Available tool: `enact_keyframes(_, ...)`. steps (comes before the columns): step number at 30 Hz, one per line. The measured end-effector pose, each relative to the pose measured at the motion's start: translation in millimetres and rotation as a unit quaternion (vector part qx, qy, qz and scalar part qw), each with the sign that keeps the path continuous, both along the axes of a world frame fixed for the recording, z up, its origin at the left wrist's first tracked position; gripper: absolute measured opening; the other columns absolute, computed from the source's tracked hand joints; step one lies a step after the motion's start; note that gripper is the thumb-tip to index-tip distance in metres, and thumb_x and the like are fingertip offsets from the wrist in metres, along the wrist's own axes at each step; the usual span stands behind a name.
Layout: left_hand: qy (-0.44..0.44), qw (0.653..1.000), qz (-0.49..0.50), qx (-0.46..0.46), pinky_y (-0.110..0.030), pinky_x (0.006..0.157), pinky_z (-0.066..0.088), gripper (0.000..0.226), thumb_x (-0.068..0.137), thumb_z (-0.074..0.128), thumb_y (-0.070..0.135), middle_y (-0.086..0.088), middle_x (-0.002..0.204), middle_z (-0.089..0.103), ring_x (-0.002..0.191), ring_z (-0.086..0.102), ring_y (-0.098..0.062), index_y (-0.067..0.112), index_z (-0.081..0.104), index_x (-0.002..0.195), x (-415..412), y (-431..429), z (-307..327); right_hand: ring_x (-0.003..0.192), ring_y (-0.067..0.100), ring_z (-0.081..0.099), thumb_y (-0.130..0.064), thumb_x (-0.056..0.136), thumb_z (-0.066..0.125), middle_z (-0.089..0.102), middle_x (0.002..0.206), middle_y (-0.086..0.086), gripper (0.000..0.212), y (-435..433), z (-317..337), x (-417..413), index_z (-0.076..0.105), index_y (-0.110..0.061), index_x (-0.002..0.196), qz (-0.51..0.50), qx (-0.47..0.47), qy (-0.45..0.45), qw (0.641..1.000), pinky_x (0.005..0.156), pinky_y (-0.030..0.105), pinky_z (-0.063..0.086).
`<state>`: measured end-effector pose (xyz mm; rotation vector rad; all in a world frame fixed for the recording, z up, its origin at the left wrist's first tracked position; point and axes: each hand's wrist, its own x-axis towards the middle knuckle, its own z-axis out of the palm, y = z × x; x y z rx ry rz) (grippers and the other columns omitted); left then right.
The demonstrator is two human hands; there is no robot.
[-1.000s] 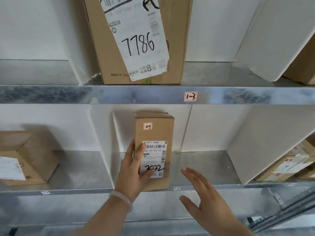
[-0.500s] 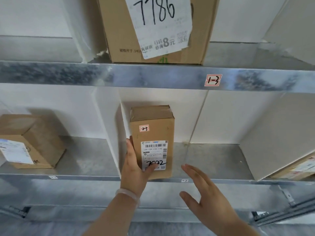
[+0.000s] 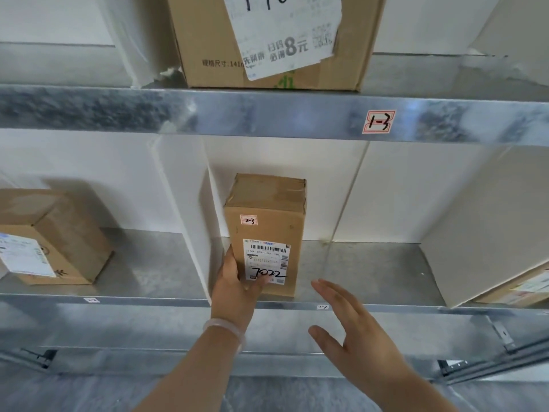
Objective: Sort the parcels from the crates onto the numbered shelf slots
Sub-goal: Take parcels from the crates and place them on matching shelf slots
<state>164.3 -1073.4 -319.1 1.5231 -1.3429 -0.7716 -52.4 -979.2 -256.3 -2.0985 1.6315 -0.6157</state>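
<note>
The left hand (image 3: pixel 234 288) grips the small upright cardboard parcel (image 3: pixel 267 230) low on its left side. The fingers wrap round the side and the thumb lies across the bottom of the white shipping label (image 3: pixel 266 261), just under the handwritten "7022". A pale bracelet (image 3: pixel 225 325) circles that wrist.

The parcel stands on end on the lower metal shelf (image 3: pixel 371 272), close to the shelf's front edge. Above the label, a little sticker (image 3: pixel 248 220) on the parcel reads "2-3". Just left of the left hand, a white divider panel (image 3: pixel 184 209) rises from the shelf, and the parcel is close beside it.

The right hand (image 3: pixel 353 331) hovers apart from the parcel, to its right and lower, in front of the shelf edge. Its fingers are straight and spread, the thumb is out, and it holds nothing. Just above its fingertips a small tag (image 3: pixel 322 307) sits on the shelf lip, its writing too small to read.

Well left of the left hand, past the divider, a brown box (image 3: pixel 59 233) rests on the same shelf. Far right of the right hand, behind a leaning white panel (image 3: pixel 475 233), another box (image 3: pixel 517 286) is partly visible. Above both hands, the upper shelf rail (image 3: pixel 237 114) carries a "1-3" tag (image 3: pixel 379 121), and a large carton (image 3: pixel 202 40) with a peeling label (image 3: pixel 285 34) sits on that shelf.
</note>
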Motion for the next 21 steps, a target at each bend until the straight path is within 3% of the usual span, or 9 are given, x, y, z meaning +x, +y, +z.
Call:
enact_keyframes(3, -0.021, 1.000, 0.018, -0.001, -0.044, 0.089, 0.057, 0.069, 0.075, 0.084, 0.017, 0.008, 0.117, 0.064, 0.109, 0.061, -0.018, 0.022, 0.046, 0.133, -5.0, 3.4, 3.2, 0.128, -0.009, 0.035, -0.057, 0.090, 0.050, 0.001, 0.136, -0.049, 0.062, 1.0, 1.7, 1.0, 0.004, -0.070, 0.129, 0.006, 0.002, 0.002, 1.000, 0.099, 0.011, 0.032)
enact_keyframes(7, -0.014, 1.000, 0.001, 0.017, -0.047, 0.102, 0.050, 0.088, 0.078, 0.082, 0.020, 0.009, 0.132, 0.057, 0.125, 0.053, -0.018, 0.027, 0.029, 0.148, -6.1, 11.9, 12.6, 0.131, -0.007, 0.032, -0.058, 0.090, 0.048, 0.005, 0.141, -0.044, 0.060, 3.1, 3.7, 3.8, 0.009, -0.064, 0.136, 0.014, 0.000, 0.007, 1.000, 0.104, 0.018, 0.036)
enact_keyframes(9, -0.030, 0.999, -0.005, 0.041, -0.043, 0.110, 0.042, 0.100, 0.080, 0.080, 0.024, 0.013, 0.144, 0.046, 0.136, 0.043, -0.015, 0.036, 0.013, 0.154, -4.7, 24.0, 15.8, 0.131, -0.004, 0.034, -0.062, 0.088, 0.044, 0.012, 0.145, -0.039, 0.062, 3.6, 3.6, 9.3, 0.015, -0.057, 0.142, 0.016, -0.008, 0.012, 1.000, 0.106, 0.022, 0.037)
enact_keyframes(12, -0.100, 0.994, -0.002, 0.042, -0.023, 0.110, 0.030, 0.101, 0.082, 0.077, 0.036, 0.027, 0.146, 0.034, 0.134, 0.034, -0.001, 0.055, 0.002, 0.147, 2.4, 63.3, 12.6, 0.137, -0.002, 0.027, -0.069, 0.082, 0.034, 0.019, 0.150, -0.033, 0.066, 4.9, 0.6, 24.4, 0.015, -0.054, 0.144, 0.042, -0.016, 0.025, 0.999, 0.112, 0.024, 0.031)
enact_keyframes(15, -0.163, 0.985, 0.003, 0.063, -0.018, 0.113, 0.018, 0.089, 0.083, 0.073, 0.047, 0.016, 0.156, 0.028, 0.145, 0.024, -0.009, 0.053, 0.006, 0.141, 21.2, 107.7, 8.5, 0.138, -0.004, 0.023, -0.070, 0.085, 0.036, 0.010, 0.140, -0.044, 0.060, 7.5, -1.9, 46.4, 0.009, -0.062, 0.138, 0.099, -0.016, 0.049, 0.994, 0.109, 0.010, 0.012)
enact_keyframes(17, -0.196, 0.979, 0.020, 0.050, -0.016, 0.114, 0.016, 0.084, 0.084, 0.070, 0.049, 0.021, 0.154, 0.023, 0.146, 0.021, -0.009, 0.055, 0.007, 0.139, 45.0, 134.4, 14.4, 0.140, -0.004, 0.021, -0.067, 0.087, 0.042, 0.010, 0.142, -0.042, 0.064, 7.9, 0.7, 66.4, 0.009, -0.059, 0.141, 0.140, -0.017, 0.058, 0.988, 0.104, 0.006, 0.001)
enact_keyframes(19, -0.228, 0.972, 0.048, 0.035, -0.022, 0.117, 0.020, 0.080, 0.085, 0.069, 0.049, 0.023, 0.153, 0.020, 0.146, 0.024, -0.011, 0.054, 0.012, 0.140, 73.3, 162.0, 30.9, 0.142, -0.002, 0.017, -0.070, 0.085, 0.042, 0.013, 0.152, -0.032, 0.068, 10.9, 7.6, 91.7, 0.007, -0.056, 0.143, 0.182, -0.023, 0.050, 0.982, 0.109, 0.012, 0.004)
enact_keyframes(21, -0.264, 0.960, 0.094, -0.005, -0.033, 0.116, 0.030, 0.076, 0.084, 0.073, 0.043, 0.013, 0.155, 0.028, 0.142, 0.034, -0.019, 0.042, 0.029, 0.145, 104.0, 190.9, 51.5, 0.143, -0.001, 0.015, -0.072, 0.083, 0.039, 0.014, 0.155, -0.028, 0.070, 20.2, 19.4, 123.1, 0.005, -0.056, 0.142, 0.234, -0.026, 0.029, 0.971, 0.115, 0.022, 0.013)
